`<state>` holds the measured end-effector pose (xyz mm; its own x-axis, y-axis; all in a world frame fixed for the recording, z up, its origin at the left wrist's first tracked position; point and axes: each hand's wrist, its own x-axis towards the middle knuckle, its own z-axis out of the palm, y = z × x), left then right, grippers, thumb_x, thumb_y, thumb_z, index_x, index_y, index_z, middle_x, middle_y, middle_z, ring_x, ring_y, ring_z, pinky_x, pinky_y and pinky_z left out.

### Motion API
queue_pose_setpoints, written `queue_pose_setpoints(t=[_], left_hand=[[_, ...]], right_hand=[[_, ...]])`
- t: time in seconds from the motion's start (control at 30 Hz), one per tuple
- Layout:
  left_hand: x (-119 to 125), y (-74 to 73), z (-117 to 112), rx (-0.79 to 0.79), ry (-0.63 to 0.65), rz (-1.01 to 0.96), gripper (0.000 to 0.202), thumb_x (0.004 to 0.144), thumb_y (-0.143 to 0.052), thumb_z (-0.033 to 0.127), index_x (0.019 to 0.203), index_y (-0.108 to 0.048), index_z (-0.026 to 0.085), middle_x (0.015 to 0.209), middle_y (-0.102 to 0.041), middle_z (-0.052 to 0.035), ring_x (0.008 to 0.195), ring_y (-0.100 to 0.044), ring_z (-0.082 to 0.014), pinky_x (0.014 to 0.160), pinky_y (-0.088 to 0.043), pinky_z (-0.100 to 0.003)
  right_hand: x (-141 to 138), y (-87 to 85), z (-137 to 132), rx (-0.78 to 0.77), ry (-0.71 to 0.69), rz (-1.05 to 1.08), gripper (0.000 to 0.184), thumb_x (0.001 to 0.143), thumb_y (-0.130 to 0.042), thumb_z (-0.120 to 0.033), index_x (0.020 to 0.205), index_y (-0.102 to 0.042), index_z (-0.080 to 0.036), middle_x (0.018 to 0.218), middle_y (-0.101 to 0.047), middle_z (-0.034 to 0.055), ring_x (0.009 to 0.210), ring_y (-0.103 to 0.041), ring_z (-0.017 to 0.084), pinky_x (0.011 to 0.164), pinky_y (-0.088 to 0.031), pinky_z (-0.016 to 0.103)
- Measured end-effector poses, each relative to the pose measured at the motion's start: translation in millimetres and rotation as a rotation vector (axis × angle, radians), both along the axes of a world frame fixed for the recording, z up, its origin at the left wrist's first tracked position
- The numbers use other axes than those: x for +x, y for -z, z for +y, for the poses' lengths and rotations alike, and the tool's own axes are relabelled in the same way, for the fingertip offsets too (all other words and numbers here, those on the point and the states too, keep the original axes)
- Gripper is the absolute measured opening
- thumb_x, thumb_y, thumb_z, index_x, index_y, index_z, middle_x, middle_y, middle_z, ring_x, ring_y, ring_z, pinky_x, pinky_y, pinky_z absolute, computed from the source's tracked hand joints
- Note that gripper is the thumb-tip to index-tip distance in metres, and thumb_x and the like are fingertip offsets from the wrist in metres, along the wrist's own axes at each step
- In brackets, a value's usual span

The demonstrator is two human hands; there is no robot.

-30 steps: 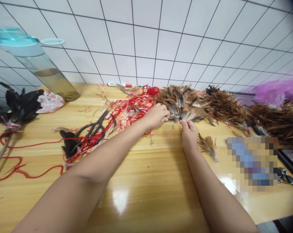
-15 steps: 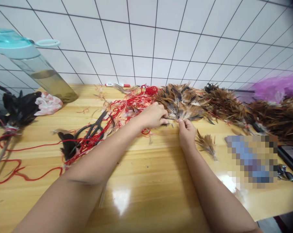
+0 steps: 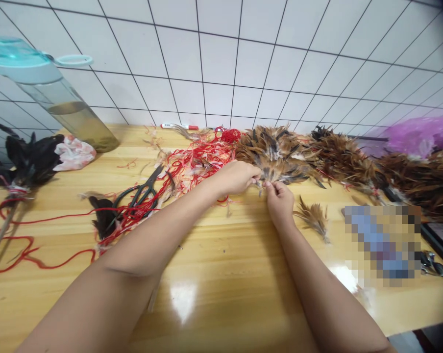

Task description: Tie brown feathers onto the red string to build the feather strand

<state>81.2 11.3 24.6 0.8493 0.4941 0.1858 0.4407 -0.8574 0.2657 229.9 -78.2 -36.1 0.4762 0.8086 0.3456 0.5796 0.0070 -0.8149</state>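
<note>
Brown feathers [image 3: 276, 147] lie in a fanned heap in front of both hands. At the heap's near edge, my left hand [image 3: 242, 176] is closed in a pinch on feather ends, with a small greyish tip showing below the fingers. My right hand [image 3: 281, 198] pinches the feathers' base close beside it, thumb and forefinger together. The fingertips of the two hands nearly touch. A small loose feather tuft [image 3: 314, 219] lies to the right of my right wrist. Tangled red string [image 3: 201, 152] is spread behind my left forearm.
Black scissors [image 3: 142, 192] lie left of the string, beside dark feathers [image 3: 104, 215]. A bottle [image 3: 74, 110] stands at the back left near a black feather bundle [image 3: 30, 159] on a stick. More brown feather bundles [image 3: 412, 179] and a purple bag [image 3: 416, 135] are at right. A red-and-white marker [image 3: 179, 126] lies by the wall.
My left hand has moved slightly right, toward my right hand, and its fingers are now at the feather ends. My right hand has shifted a little left.
</note>
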Motion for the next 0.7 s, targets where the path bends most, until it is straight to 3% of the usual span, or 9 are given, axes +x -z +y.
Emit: queue_pose_setpoints(t=[0.17,0.47,0.7], left_hand=[[0,-4.6,-1,0.07,0.006,-0.017,0.017,0.086,-0.047,0.02,0.087,-0.064,0.019,0.09,-0.07,-0.005,0.081,-0.063,-0.0176,0.068,-0.04,-0.027],[2,-8.0,-8,0.233,-0.022,0.052,0.018,0.089,-0.047,0.025,0.091,-0.063,0.016,0.089,-0.068,-0.0089,0.087,-0.063,-0.0219,0.074,-0.04,-0.033],[5,-9.5,-11,0.231,-0.02,0.055,0.016,0.088,-0.05,0.023,0.093,-0.063,0.015,0.091,-0.067,-0.0097,0.089,-0.059,-0.022,0.077,-0.039,-0.034]], right_hand=[[-1,-1.0,0,0.005,-0.038,-0.113,0.033,0.08,-0.049,-0.038,0.053,-0.041,-0.022,0.057,-0.045,-0.0008,0.06,-0.04,0.015,0.062,-0.033,0.029],[2,5.0,3,-0.029,-0.119,-0.051,0.031,0.081,-0.05,-0.04,0.055,-0.051,-0.022,0.062,-0.054,0.0015,0.065,-0.048,0.016,0.066,-0.038,0.03],[1,6.5,5,-0.029,-0.195,-0.086,0.028,0.078,-0.054,-0.039,0.056,-0.05,-0.021,0.06,-0.051,0.0003,0.062,-0.046,0.016,0.063,-0.036,0.029]])
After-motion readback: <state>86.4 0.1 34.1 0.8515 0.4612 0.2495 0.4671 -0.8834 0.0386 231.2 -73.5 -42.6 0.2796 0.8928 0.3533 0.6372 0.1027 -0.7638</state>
